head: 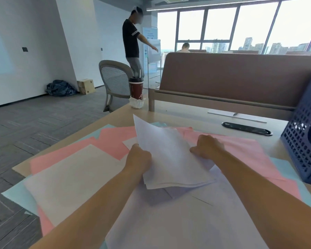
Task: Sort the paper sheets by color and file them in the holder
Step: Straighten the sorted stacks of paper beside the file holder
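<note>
A thin stack of white sheets [171,159] is lifted off the desk, tilted with its far corner up. My left hand [138,159] grips its left edge and my right hand [207,147] grips its right edge. Beneath lie loose sheets spread over the desk: pink sheets [113,141], white sheets [75,180] and light blue sheets [20,195], overlapping each other. The dark blue perforated file holder [302,139] stands at the right edge of the desk, only partly in view.
The wooden desk [187,115] ends at a brown partition [241,76]. A black cable slot [246,128] lies near the holder. A red cup [136,88] and crumpled paper stand at the far corner. Beyond are a grey chair [115,78] and a standing person [133,44].
</note>
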